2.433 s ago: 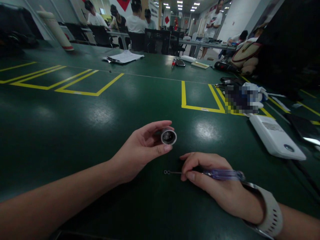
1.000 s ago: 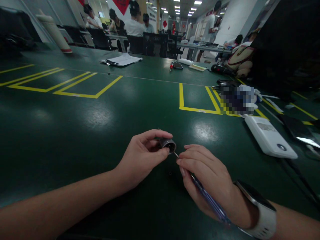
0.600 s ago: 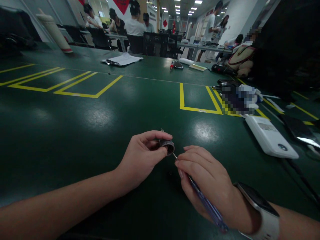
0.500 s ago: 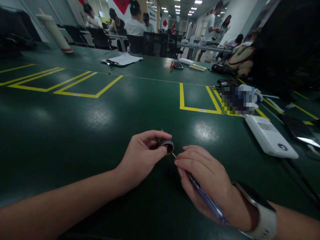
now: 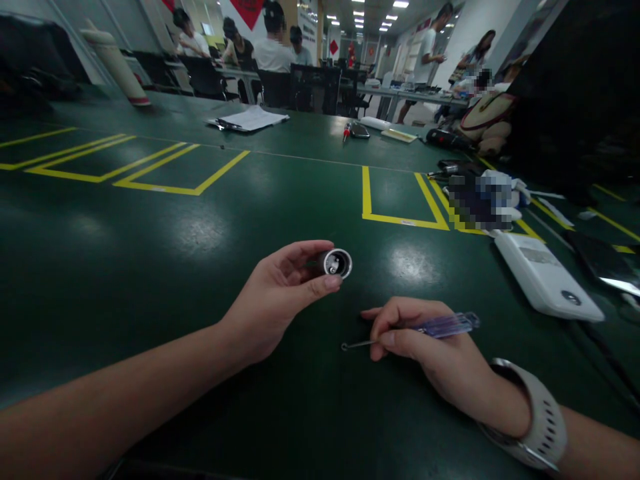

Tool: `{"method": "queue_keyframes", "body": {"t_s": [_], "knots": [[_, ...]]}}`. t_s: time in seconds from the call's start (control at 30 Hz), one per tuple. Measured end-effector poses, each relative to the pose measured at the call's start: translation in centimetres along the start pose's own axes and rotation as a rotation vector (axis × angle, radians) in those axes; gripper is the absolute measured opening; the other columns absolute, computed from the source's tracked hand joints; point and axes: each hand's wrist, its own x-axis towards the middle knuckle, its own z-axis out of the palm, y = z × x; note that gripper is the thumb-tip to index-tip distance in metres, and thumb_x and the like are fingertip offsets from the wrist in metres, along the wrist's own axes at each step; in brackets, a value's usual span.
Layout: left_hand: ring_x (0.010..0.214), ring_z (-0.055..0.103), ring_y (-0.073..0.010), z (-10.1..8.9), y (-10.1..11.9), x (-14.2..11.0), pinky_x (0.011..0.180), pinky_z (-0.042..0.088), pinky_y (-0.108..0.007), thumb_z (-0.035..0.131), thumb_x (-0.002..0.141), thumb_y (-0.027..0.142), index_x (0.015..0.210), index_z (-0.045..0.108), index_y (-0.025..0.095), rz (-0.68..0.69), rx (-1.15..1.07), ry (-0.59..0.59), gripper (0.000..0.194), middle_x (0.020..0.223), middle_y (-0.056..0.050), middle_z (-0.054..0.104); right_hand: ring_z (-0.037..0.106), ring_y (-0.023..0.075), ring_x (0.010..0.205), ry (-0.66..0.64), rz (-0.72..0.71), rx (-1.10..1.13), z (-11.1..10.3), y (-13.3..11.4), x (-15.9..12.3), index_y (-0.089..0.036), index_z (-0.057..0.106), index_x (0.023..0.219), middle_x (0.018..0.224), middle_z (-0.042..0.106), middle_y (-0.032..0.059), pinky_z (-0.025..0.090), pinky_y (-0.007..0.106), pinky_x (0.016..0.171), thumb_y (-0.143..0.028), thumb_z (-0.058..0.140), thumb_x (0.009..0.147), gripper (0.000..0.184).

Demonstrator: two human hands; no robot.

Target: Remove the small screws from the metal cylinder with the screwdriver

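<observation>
My left hand pinches a short hollow metal cylinder between thumb and fingers. Its open end faces me, showing a dark inside with small bright metal parts. Lower and to the right, my right hand grips a small screwdriver by its clear purple handle. The thin shaft points left, with a tiny dark ring-like piece at its tip, too small to name. Tip and cylinder are apart, the tip being lower, just above or on the green table; I cannot tell which.
At right lie a white device, a dark flat device and a pile of cloth and dark items. Yellow tape marks the table. Farther back are papers, a red pen-like tool and a tumbler.
The screwdriver has come away from the cylinder's mouth and swung round to point left. My left hand has risen slightly, turning the cylinder's open end toward me.
</observation>
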Motion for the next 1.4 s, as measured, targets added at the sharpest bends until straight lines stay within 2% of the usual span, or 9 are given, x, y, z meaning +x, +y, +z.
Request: {"method": "queue_keyframes", "body": {"t_s": [0.13, 0.27, 0.37, 0.47, 0.6, 0.8, 1.07, 1.4], "knots": [[0.093, 0.065, -0.0189, 0.2, 0.4, -0.1, 0.083, 0.052, -0.031, 0.074, 0.067, 0.015, 0.099, 0.066, 0.018, -0.013, -0.078, -0.023, 0.033, 0.095, -0.003, 0.070, 0.063, 0.0160, 0.063, -0.026, -0.043, -0.147, 0.1, -0.5, -0.1, -0.018, 0.062, 0.065, 0.061, 0.068, 0.0019, 0.053, 0.032, 0.073, -0.016, 0.053, 0.077, 0.015], [0.098, 0.063, -0.0202, 0.3, 0.5, -0.3, 0.091, 0.049, -0.034, 0.073, 0.067, 0.015, 0.099, 0.067, 0.017, -0.033, -0.117, -0.035, 0.032, 0.099, -0.005, 0.070, 0.060, 0.0142, 0.058, -0.010, -0.140, -0.328, 0.4, -0.9, -0.7, -0.018, 0.060, 0.065, 0.063, 0.065, 0.0004, 0.051, 0.026, 0.059, -0.012, 0.050, 0.078, 0.018], [0.094, 0.064, -0.0182, 0.2, 0.3, -0.3, 0.090, 0.048, -0.033, 0.074, 0.066, 0.014, 0.102, 0.066, 0.017, -0.032, -0.082, -0.030, 0.037, 0.097, -0.004, 0.071, 0.059, 0.0135, 0.063, -0.009, -0.264, -0.493, 0.6, -0.9, -1.3, -0.018, 0.057, 0.070, 0.065, 0.061, -0.0008, 0.051, 0.031, 0.075, -0.006, 0.049, 0.076, 0.016], [0.091, 0.065, -0.0158, 0.1, 0.1, -0.2, 0.086, 0.050, -0.029, 0.075, 0.065, 0.013, 0.102, 0.065, 0.019, -0.022, -0.041, -0.012, 0.039, 0.096, -0.003, 0.071, 0.056, 0.0130, 0.067, -0.057, -0.384, -0.582, 0.8, -0.4, -1.6, -0.017, 0.054, 0.078, 0.069, 0.057, -0.0005, 0.045, 0.039, 0.093, -0.003, 0.049, 0.075, 0.015], [0.088, 0.065, -0.0139, 0.1, -0.1, -0.1, 0.084, 0.050, -0.026, 0.074, 0.068, 0.015, 0.097, 0.066, 0.018, -0.019, 0.011, -0.027, 0.030, 0.094, -0.003, 0.072, 0.057, 0.0143, 0.067, -0.018, -0.502, -0.627, 1.0, 0.1, -1.3, -0.016, 0.054, 0.084, 0.072, 0.059, 0.0018, 0.047, 0.043, 0.092, -0.004, 0.047, 0.076, 0.016], [0.086, 0.067, -0.0155, 0.0, -0.4, -0.1, 0.082, 0.051, -0.027, 0.072, 0.069, 0.017, 0.100, 0.068, 0.020, -0.008, 0.118, -0.051, 0.031, 0.092, -0.003, 0.073, 0.065, 0.0164, 0.072, 0.193, -0.656, -0.592, 1.1, -0.8, -1.2, -0.015, 0.059, 0.092, 0.075, 0.066, 0.0042, 0.052, 0.042, 0.089, 0.000, 0.048, 0.075, 0.025], [0.084, 0.067, -0.0153, 0.3, -0.5, -0.6, 0.078, 0.053, -0.025, 0.070, 0.069, 0.013, 0.096, 0.068, 0.019, 0.047, 0.196, -0.085, 0.028, 0.090, -0.002, 0.073, 0.067, 0.0186, 0.082, 0.204, -0.692, -0.705, 1.2, -0.9, -0.6, -0.016, 0.058, 0.097, 0.082, 0.068, 0.0063, 0.055, 0.040, 0.085, -0.001, 0.049, 0.078, 0.026], [0.081, 0.067, -0.0142, 0.6, -0.8, -0.9, 0.076, 0.053, -0.023, 0.069, 0.070, 0.014, 0.092, 0.068, 0.017, 0.050, 0.202, -0.044, 0.023, 0.087, -0.002, 0.073, 0.061, 0.0183, 0.089, 0.135, -0.681, -0.751, 1.2, 0.3, -0.8, -0.014, 0.055, 0.104, 0.091, 0.065, 0.0072, 0.048, 0.046, 0.095, 0.000, 0.051, 0.080, 0.029]]}}
